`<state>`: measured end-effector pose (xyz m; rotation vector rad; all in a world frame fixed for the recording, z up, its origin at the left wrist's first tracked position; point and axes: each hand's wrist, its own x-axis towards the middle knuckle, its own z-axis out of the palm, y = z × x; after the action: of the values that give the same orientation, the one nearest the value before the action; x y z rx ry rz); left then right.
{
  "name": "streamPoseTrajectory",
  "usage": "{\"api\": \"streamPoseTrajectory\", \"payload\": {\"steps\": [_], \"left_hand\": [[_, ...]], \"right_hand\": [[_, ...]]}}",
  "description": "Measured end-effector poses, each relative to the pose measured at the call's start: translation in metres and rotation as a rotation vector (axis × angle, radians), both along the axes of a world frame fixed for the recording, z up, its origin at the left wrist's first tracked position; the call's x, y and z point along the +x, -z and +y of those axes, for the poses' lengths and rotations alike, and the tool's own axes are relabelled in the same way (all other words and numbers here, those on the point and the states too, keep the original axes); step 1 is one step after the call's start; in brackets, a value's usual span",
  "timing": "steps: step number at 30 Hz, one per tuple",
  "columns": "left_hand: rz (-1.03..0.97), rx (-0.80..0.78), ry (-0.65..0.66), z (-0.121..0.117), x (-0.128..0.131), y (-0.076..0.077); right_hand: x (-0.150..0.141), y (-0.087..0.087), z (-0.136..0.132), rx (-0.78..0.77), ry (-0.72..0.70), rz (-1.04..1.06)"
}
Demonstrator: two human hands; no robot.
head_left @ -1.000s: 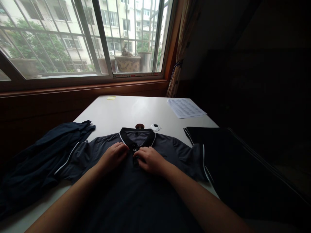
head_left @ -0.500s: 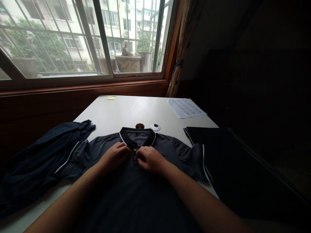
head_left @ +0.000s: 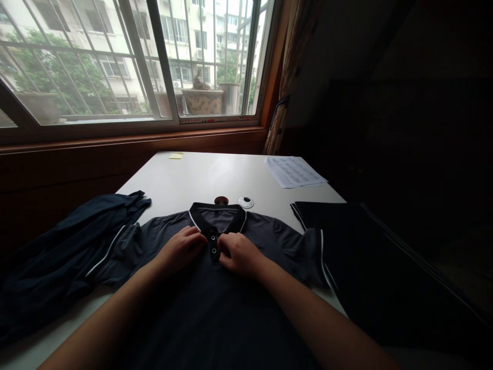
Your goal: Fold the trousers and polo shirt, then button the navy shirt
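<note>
A dark short-sleeved polo shirt (head_left: 219,313) lies front up on the white table, its sleeves spread to both sides. Its black collar (head_left: 238,220) has white edging, and several ring-shaped snap buttons run down the placket (head_left: 213,245). Just left of the placket, my left hand (head_left: 184,247) is closed, fingertips pinching the cloth below the collar. On the other side, my right hand (head_left: 242,254) has thumb and forefinger closed at the placket's edge. The fingertips of both hands are partly hidden by the hands themselves.
A crumpled dark garment (head_left: 77,241) lies left on the white table (head_left: 215,172), folded dark trousers or cloth (head_left: 370,267) right. Beyond the collar are a brown-rimmed hole (head_left: 221,200) and a white round cover (head_left: 245,202). Printed sheets (head_left: 295,172) and yellow notes (head_left: 176,155) lie farther back.
My right hand has shifted very slightly to the right, away from the placket buttons. My left hand and the shirt look nearly unchanged.
</note>
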<state>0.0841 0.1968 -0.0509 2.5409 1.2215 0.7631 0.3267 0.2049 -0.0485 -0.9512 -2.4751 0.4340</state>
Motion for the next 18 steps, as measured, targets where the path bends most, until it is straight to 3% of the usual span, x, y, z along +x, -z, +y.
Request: {"api": "streamPoseTrajectory", "payload": {"steps": [18], "left_hand": [[0.0,-0.004,0.008,-0.0007,-0.0005,-0.0002]], "right_hand": [[0.0013,0.0039,0.0024,-0.021,-0.009,0.03]]}}
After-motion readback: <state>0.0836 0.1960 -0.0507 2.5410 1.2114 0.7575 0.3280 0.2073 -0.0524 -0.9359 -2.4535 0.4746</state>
